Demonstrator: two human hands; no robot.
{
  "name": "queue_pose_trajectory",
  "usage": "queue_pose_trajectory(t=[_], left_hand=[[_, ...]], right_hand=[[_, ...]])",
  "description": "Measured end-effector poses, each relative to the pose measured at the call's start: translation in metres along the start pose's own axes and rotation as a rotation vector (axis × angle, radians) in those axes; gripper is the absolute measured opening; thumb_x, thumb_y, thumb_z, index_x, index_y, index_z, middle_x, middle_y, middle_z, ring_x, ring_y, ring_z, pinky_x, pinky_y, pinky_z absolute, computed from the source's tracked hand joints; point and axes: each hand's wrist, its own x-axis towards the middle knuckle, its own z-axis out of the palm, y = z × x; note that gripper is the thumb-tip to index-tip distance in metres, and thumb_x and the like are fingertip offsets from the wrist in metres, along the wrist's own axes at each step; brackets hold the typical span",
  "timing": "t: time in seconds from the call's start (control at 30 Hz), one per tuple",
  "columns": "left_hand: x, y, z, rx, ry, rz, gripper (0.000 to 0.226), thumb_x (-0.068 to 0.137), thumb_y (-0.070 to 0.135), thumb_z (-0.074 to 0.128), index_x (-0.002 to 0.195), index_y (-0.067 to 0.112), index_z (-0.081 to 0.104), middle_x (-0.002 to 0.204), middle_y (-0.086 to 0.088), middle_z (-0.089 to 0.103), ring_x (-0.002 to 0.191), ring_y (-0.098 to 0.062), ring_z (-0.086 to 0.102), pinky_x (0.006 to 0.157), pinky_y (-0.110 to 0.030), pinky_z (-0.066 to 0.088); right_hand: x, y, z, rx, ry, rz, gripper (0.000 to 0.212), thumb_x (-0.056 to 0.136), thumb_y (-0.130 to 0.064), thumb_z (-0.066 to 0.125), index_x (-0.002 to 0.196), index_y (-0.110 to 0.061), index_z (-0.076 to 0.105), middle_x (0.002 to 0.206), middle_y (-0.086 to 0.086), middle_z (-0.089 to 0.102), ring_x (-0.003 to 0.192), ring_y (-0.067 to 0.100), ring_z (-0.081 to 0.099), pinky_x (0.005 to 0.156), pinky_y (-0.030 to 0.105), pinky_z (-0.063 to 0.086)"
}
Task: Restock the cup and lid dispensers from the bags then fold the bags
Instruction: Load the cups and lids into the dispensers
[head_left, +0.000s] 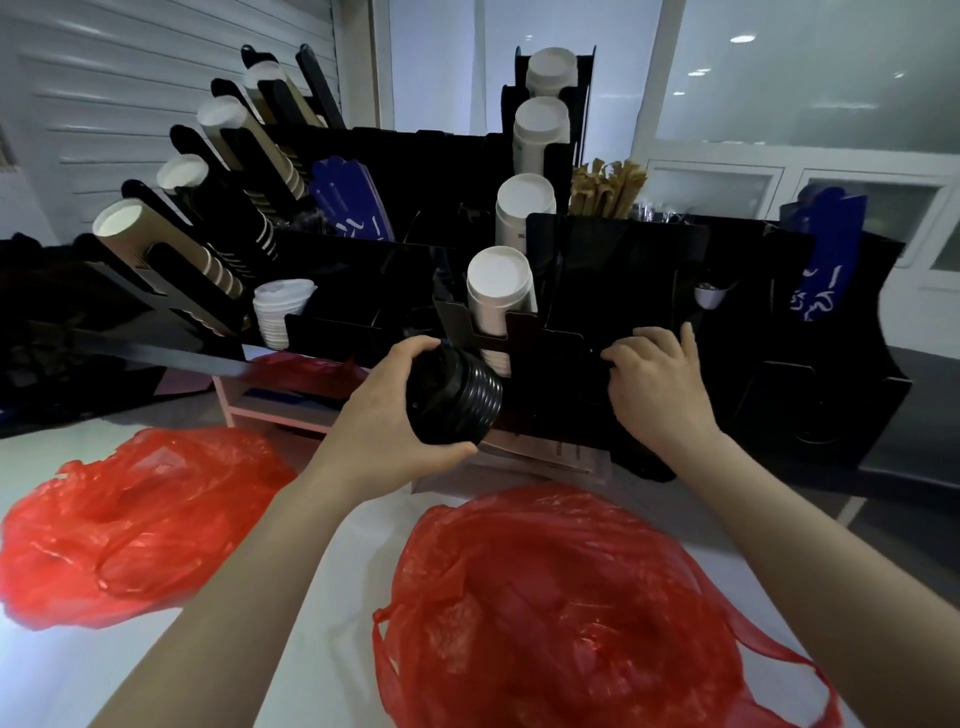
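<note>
My left hand (387, 410) grips a stack of black lids (454, 397), held on its side just in front of the black dispenser rack (623, 291). My right hand (657, 382) reaches into a dark lid slot of that rack with its fingers curled; what they touch is too dark to make out. Two red plastic bags lie on the white counter, one at the left (130, 525) and a bigger one at the centre right (561, 613). White paper cups (501, 291) stand in a column of the rack, right behind the lids.
Slanted tubes of brown ribbed cups (171, 244) fill the rack's left side. A stack of white lids (278, 312) sits below them. Wooden stirrers (605, 189) and blue sleeves (350, 200) stand at the back. A third red bag (306, 371) lies under the rack.
</note>
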Motion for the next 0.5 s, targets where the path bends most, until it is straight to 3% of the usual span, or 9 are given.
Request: queue_pose_trajectory(t=[0.1,0.27,0.37,0.5], left_hand=[[0.008,0.018,0.008,-0.026,-0.031,0.051,0.092,0.050,0.060,0.073,0.130,0.048,0.028,0.118,0.037,0.037,0.107,0.008,0.042,0.085,-0.009,0.034],[0.036,0.063,0.041,-0.076,-0.117,0.164,0.092,0.056,0.050,0.080,0.132,0.044,0.029,0.127,0.021,0.042,0.117,0.003,0.041,0.095,-0.016,0.033],[0.061,0.094,0.067,-0.079,-0.178,0.233,0.093,0.058,0.049,0.081,0.134,0.042,0.028,0.129,0.020,0.039,0.117,0.003,0.038,0.097,-0.017,0.031],[0.104,0.129,0.106,-0.056,-0.229,0.293,0.092,0.057,0.050,0.081,0.132,0.042,0.027,0.133,0.012,0.041,0.120,-0.009,0.042,0.100,-0.030,0.037]], right_hand=[[-0.015,0.021,-0.013,0.110,0.131,0.046,0.028,0.077,0.007,0.061,0.102,-0.005,0.069,0.107,0.011,0.068,0.111,0.034,0.057,0.107,0.060,0.028],[-0.034,0.065,-0.044,0.215,0.202,0.140,0.028,0.080,0.008,0.057,0.102,-0.005,0.068,0.104,0.012,0.069,0.105,0.033,0.059,0.097,0.047,0.044],[-0.051,0.092,-0.059,0.198,0.219,0.207,0.026,0.082,0.006,0.057,0.103,-0.005,0.069,0.105,0.011,0.069,0.105,0.032,0.059,0.093,0.039,0.043],[-0.066,0.120,-0.072,0.176,0.209,0.270,0.027,0.083,0.004,0.057,0.104,-0.007,0.069,0.106,0.010,0.069,0.106,0.030,0.058,0.091,0.036,0.042]])
